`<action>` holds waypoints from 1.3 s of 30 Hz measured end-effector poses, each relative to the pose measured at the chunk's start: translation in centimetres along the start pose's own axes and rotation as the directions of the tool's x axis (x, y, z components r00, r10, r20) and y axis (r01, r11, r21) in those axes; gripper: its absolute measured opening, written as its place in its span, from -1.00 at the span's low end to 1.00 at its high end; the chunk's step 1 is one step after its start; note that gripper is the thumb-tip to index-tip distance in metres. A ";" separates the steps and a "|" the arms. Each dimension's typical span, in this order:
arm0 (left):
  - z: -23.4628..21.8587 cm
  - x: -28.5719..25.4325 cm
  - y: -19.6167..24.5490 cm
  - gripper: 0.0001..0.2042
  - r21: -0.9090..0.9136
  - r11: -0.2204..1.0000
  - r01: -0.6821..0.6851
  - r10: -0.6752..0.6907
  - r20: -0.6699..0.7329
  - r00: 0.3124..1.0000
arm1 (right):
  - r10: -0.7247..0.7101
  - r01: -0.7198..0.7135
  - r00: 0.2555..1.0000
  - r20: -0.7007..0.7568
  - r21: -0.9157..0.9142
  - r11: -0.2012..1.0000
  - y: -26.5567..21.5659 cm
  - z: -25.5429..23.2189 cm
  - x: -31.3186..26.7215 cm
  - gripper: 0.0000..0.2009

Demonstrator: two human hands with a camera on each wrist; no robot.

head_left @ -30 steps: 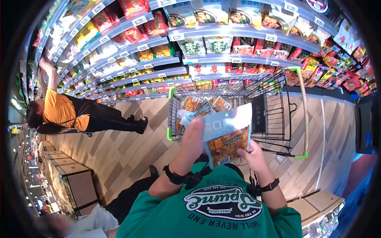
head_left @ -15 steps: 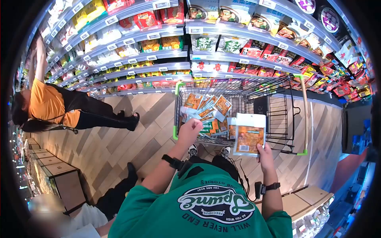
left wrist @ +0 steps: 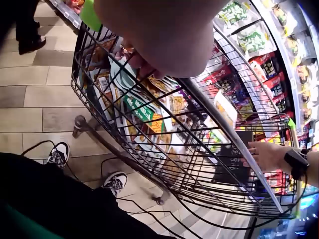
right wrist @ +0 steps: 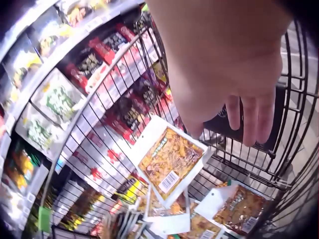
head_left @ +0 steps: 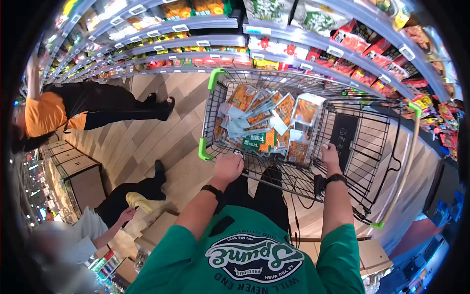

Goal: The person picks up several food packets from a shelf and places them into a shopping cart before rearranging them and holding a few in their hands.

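Observation:
A wire shopping cart [head_left: 289, 177] with green corners holds several packets of orange-brown food [head_left: 242, 98]. My left hand [head_left: 228, 167] grips the near rim, fingers curled over it; in the left wrist view, the hand [left wrist: 164, 35] hides part of that rim. Over the cart's right part hangs my right hand [head_left: 331, 156], holding nothing, with its fingers [right wrist: 249, 119] extended downward. Just beyond them, a pale-topped packet [right wrist: 169, 162] leans inside the cart, its barcode visible. One green-labelled packet [left wrist: 144, 112] lies among the others.
Shelves of bagged foods [head_left: 313, 19] run along the cart's far side. A person in an orange shirt [head_left: 46, 115] reaches toward the shelves at left. Another person [head_left: 132, 198] is at lower left, holding something yellow. A black panel [head_left: 344, 137] hangs inside the cart.
My right hand has put the pale-topped packet into the cart and let go. My left hand first left the packet, then came down onto the near rim. The view has shifted closer to the cart.

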State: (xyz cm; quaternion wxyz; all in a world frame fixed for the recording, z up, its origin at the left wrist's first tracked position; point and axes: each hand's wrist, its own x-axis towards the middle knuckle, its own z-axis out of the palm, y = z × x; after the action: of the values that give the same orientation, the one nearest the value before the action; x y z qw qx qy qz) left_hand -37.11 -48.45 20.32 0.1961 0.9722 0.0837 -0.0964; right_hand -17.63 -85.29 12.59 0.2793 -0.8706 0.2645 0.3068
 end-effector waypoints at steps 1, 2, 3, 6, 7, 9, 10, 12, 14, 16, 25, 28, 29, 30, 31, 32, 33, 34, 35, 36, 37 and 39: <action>-0.3 0.3 0.0 -0.88 -0.031 0.998 -0.047 0.047 -0.020 0.999 | -0.097 0.102 0.989 0.110 -0.038 0.994 1.4 2.0 2.2 -0.43; -0.1 0.5 -0.3 -0.87 -0.065 0.993 -0.096 0.093 -0.045 0.995 | -0.189 0.207 0.957 0.219 -0.062 0.977 2.4 3.3 4.0 -0.46; 0.8 0.2 -0.8 -0.84 -0.112 0.993 -0.028 0.025 -0.025 0.999 | -0.169 0.189 0.959 0.228 -0.065 0.980 1.8 3.5 3.6 -0.46; 0.1 0.7 -0.6 -0.82 -0.045 0.995 -0.089 0.091 0.046 0.995 | -0.352 0.413 0.888 0.296 -0.173 0.894 -1.5 4.7 2.1 -0.57; 0.0 1.0 -0.7 -0.83 -0.063 0.993 -0.105 0.108 0.059 0.992 | -0.346 0.415 0.876 0.335 -0.161 0.895 -0.9 5.9 3.3 -0.56; -0.3 1.2 -0.2 -0.83 -0.053 0.992 -0.116 0.119 0.063 0.991 | -0.316 0.417 0.872 0.374 -0.228 0.880 -0.2 8.5 5.3 -0.57; -0.6 1.2 -0.2 -0.83 -0.038 0.990 -0.134 0.136 0.053 0.989 | -0.308 0.415 0.867 0.393 -0.225 0.882 -0.4 9.4 5.6 -0.57; -0.4 1.3 -0.4 -0.83 -0.034 0.989 -0.141 0.144 0.070 0.987 | -0.313 0.466 0.819 0.481 -0.239 0.852 -1.0 11.1 6.9 -0.57; -0.6 1.0 -0.3 -0.83 -0.041 0.988 -0.150 0.153 0.081 0.985 | -0.336 0.479 0.788 0.516 -0.169 0.862 -1.6 13.2 8.3 -0.56; -0.5 1.5 -0.4 -0.83 -0.036 0.986 -0.165 0.168 0.076 0.983 | -0.027 -0.059 0.806 0.592 0.126 0.990 -7.5 11.8 7.0 -0.52; -0.6 1.4 -0.8 -0.84 -0.113 0.982 -0.152 0.159 0.054 0.986 | 0.080 -0.626 0.708 0.702 0.571 0.531 -4.9 20.6 9.0 -0.84; -0.7 1.8 -1.0 -0.85 -0.139 0.973 -0.187 0.192 0.028 0.981 | -0.019 -0.384 0.799 0.601 0.534 0.754 -6.5 17.7 4.8 -0.83; -1.1 2.0 -0.7 -0.86 -0.173 0.975 -0.139 0.148 0.042 0.988 | -0.036 -0.339 0.816 0.577 0.527 0.779 -6.5 16.7 4.0 -0.83; -1.2 2.1 -0.5 -0.87 -0.208 0.974 -0.091 0.106 0.062 0.992 | -0.097 -0.222 0.833 0.545 0.490 0.843 -7.2 14.4 2.6 -0.83; -1.0 1.6 -1.2 -0.81 -0.386 0.922 0.014 0.046 0.144 0.989 | -0.156 -0.106 0.840 0.520 0.439 0.892 -8.3 11.6 0.7 -0.81; -1.3 1.9 -1.0 -0.81 -0.392 0.920 0.008 0.055 0.150 0.987 | -0.370 0.154 0.788 0.492 0.425 0.892 -8.1 9.2 0.0 -0.81; -2.2 2.7 -0.5 -0.74 -0.577 0.776 0.253 -0.170 0.194 0.966 | -0.562 0.404 0.681 0.469 0.400 0.823 -8.2 6.8 -0.7 -0.80; -3.1 3.6 0.3 -0.66 -0.711 0.538 0.453 -0.368 0.286 0.885 | -0.602 0.515 0.603 0.524 0.321 0.795 -10.5 3.6 -3.1 -0.82; -4.4 5.2 1.3 -0.58 -0.653 0.706 0.274 -0.225 0.160 0.961 | -0.696 0.700 0.493 0.522 0.237 0.673 -11.1 1.7 -4.6 -0.81; -5.7 7.1 2.4 -0.50 -0.556 0.828 0.076 -0.058 0.050 0.997 | -0.723 0.778 0.330 0.607 0.260 0.573 -12.5 -0.1 -5.8 -0.83; -6.5 8.8 3.7 -0.43 -0.509 0.858 -0.070 0.102 0.035 0.994 | -0.698 0.791 0.190 0.691 0.313 0.526 -14.5 -1.5 -7.4 -0.83; -8.0 11.4 6.5 -0.34 -0.476 0.837 -0.271 0.366 0.118 0.923 | -0.727 0.799 0.040 0.685 0.416 0.435 -16.4 -2.6 -10.1 -0.85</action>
State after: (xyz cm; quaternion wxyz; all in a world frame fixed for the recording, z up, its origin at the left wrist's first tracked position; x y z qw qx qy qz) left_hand -23.54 -49.73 27.37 0.4369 0.8850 -0.0804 -0.1393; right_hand -13.04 -72.51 26.44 0.4469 -0.6412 -0.4078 0.4721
